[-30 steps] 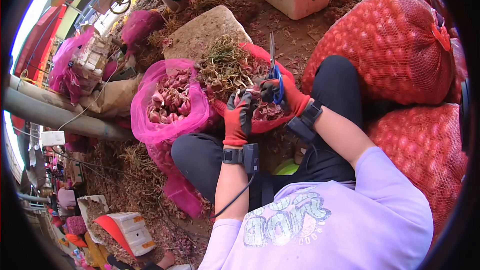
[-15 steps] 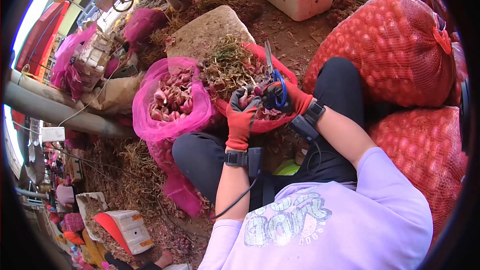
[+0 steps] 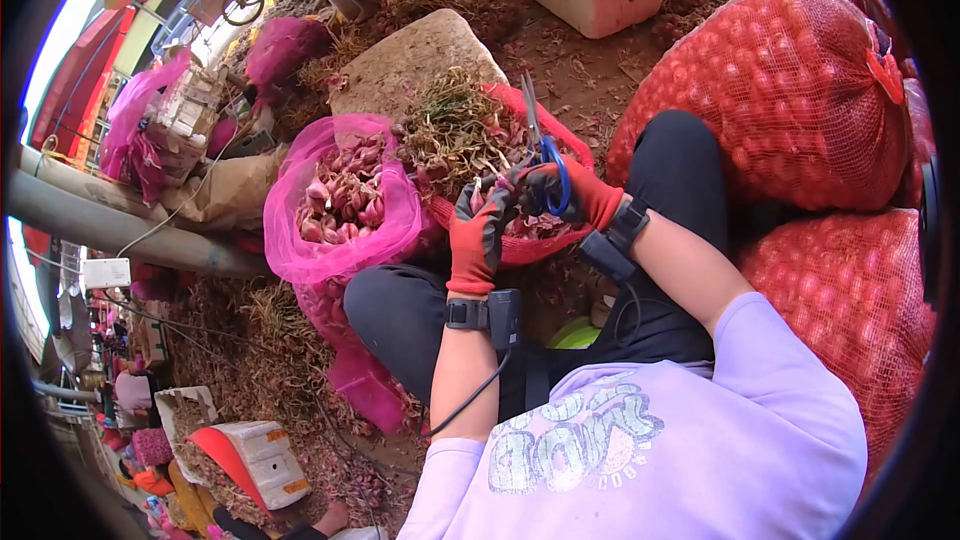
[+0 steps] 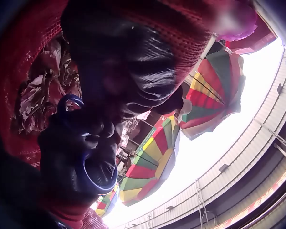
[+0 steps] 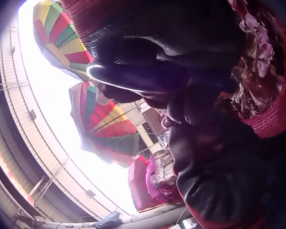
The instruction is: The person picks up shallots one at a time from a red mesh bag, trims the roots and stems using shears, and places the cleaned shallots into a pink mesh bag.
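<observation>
My left hand, in a red glove with a dark palm, pinches a shallot over an open red mesh sack. Scissors with blue handles are in my right hand, gloved alike, their blades pointing up and away. Both hands' fingertips meet near the shallot's stem, and dark glove fingers mostly cover the bulb in both wrist views. Dry papery skins lie in the sack below. Left of the hands, a pink mesh bag holds trimmed shallots.
Dry stalks are heaped over the red sack's far side, before a pale foam slab. Full red net sacks crowd the right. A white foam box stands at the back; a thick pipe runs along the left.
My left hand moved in toward the right and up against the scissor hand, then eased back slightly. The scissor blades have tilted a little to the left. Bags and stalks stay put.
</observation>
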A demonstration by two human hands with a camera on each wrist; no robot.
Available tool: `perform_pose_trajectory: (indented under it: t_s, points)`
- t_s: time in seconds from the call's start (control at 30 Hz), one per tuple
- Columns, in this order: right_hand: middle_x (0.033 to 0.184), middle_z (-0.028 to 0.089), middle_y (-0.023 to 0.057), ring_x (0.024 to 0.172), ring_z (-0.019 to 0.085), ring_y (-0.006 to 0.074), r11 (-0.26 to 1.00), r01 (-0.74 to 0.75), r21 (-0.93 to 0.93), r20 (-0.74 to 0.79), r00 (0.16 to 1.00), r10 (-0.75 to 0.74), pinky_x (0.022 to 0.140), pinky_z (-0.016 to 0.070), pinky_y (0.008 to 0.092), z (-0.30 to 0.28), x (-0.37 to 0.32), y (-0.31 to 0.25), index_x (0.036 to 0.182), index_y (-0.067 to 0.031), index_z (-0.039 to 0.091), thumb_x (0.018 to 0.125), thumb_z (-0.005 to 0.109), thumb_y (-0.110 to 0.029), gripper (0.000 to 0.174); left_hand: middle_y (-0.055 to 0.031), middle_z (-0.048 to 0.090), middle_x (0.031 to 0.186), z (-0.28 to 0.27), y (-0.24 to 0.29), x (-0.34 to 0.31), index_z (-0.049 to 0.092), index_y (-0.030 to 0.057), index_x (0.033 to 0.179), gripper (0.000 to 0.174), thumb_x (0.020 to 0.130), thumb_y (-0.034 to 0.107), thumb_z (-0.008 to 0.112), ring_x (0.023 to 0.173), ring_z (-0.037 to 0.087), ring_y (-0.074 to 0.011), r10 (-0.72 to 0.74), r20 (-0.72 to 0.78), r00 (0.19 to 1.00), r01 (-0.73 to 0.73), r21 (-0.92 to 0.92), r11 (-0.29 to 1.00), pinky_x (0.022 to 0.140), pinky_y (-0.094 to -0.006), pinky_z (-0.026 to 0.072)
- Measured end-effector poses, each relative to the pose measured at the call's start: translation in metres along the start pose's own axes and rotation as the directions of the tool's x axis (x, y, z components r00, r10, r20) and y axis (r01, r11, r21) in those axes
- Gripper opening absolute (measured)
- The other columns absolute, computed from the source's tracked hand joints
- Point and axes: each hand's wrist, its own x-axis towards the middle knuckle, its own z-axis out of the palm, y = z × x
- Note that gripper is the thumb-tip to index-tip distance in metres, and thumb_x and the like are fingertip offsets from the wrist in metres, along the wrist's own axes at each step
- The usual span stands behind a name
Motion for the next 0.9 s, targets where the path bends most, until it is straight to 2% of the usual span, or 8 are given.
perform_pose_trajectory:
  t_s: [0.07,0.13,0.33,0.47,0.63,0.73,0.83,0.9]
  points:
    - [0.081,0.063,0.0060,0.067,0.060,0.0107,0.914,0.142,-0.379,0.002,0.988,-0.153,0.059,0.0490,0.0249,0.011,0.001,-0.001,0.097,0.0024,0.061,0.081,0.066,-0.012,0.022,-0.0098,0.062,0.101,-0.010,-0.006,0.005,0.053,-0.0014,0.112,0.028,0.086,0.000,0.061,0.084,0.063,-0.0157,0.011,0.014,1.000,-0.010,-0.014,1.000,0.076,-0.0265,0.0534]
    - [0.080,0.063,0.0040,0.065,0.056,0.0070,0.683,0.215,-0.698,0.005,0.955,-0.295,0.056,0.0443,0.0216,0.013,0.005,0.004,0.099,0.0013,0.062,0.078,0.071,-0.016,0.028,-0.0104,0.063,0.102,-0.017,-0.011,0.008,0.053,-0.0019,0.113,0.029,0.085,0.000,0.062,0.086,0.063,-0.0161,0.103,0.031,0.994,-0.105,0.100,0.989,0.077,-0.0266,0.0531]
    - [0.079,0.065,0.0067,0.067,0.062,0.0123,0.932,0.157,-0.328,-0.101,0.975,-0.199,0.059,0.0502,0.0250,0.008,0.004,0.001,0.099,0.0021,0.061,0.078,0.068,-0.009,0.025,-0.0094,0.064,0.102,-0.019,-0.018,0.010,0.053,-0.0025,0.115,0.032,0.085,0.001,0.063,0.088,0.063,-0.0150,0.224,0.089,0.971,-0.232,0.091,0.969,0.079,-0.0258,0.0522]
    - [0.082,0.065,0.0086,0.069,0.064,0.0143,0.870,0.174,-0.461,-0.077,0.969,-0.234,0.061,0.0521,0.0264,0.006,0.002,0.003,0.097,0.0021,0.061,0.077,0.066,-0.006,0.022,-0.0080,0.063,0.100,-0.018,-0.016,0.010,0.054,-0.0017,0.113,0.029,0.086,0.003,0.062,0.089,0.063,-0.0152,0.054,0.078,0.996,-0.054,0.007,0.998,0.078,-0.0260,0.0521]
    - [0.084,0.066,0.0119,0.072,0.065,0.0203,0.795,0.246,-0.554,-0.028,0.949,-0.313,0.064,0.0518,0.0311,0.005,0.006,0.005,0.095,0.0010,0.059,0.079,0.066,-0.015,0.023,-0.0075,0.062,0.100,-0.012,-0.007,0.005,0.054,-0.0003,0.114,0.028,0.087,0.005,0.062,0.085,0.062,-0.0141,0.092,0.071,0.993,-0.098,0.094,0.991,0.075,-0.0251,0.0522]
    - [0.088,0.066,0.0171,0.075,0.065,0.0304,0.166,0.031,-0.986,-0.097,0.701,-0.707,0.068,0.0506,0.0371,-0.002,0.018,0.020,0.092,-0.0007,0.061,0.082,0.063,-0.026,0.027,-0.0076,0.062,0.100,-0.010,-0.004,0.005,0.054,0.0002,0.114,0.028,0.087,0.004,0.062,0.083,0.062,-0.0138,0.191,0.020,0.981,-0.192,0.085,0.978,0.074,-0.0256,0.0524]
    - [0.091,0.064,0.0212,0.080,0.062,0.0388,0.158,-0.113,-0.981,-0.187,0.769,-0.612,0.069,0.0488,0.0421,0.003,0.009,0.000,0.090,-0.0031,0.063,0.084,0.060,-0.033,0.031,-0.0074,0.061,0.101,-0.013,-0.001,0.007,0.053,0.0007,0.116,0.031,0.086,0.000,0.061,0.085,0.061,-0.0144,0.232,-0.017,0.972,-0.232,0.015,0.973,0.075,-0.0276,0.0531]
    - [0.085,0.066,0.0158,0.076,0.064,0.0321,0.082,-0.100,-0.992,-0.129,0.754,-0.644,0.067,0.0488,0.0394,-0.008,0.012,-0.001,0.092,-0.0036,0.064,0.084,0.060,-0.031,0.029,-0.0069,0.061,0.101,-0.014,0.005,0.006,0.053,0.0011,0.116,0.032,0.085,-0.001,0.061,0.085,0.061,-0.0143,0.199,-0.041,0.979,-0.201,-0.039,0.979,0.076,-0.0279,0.0534]
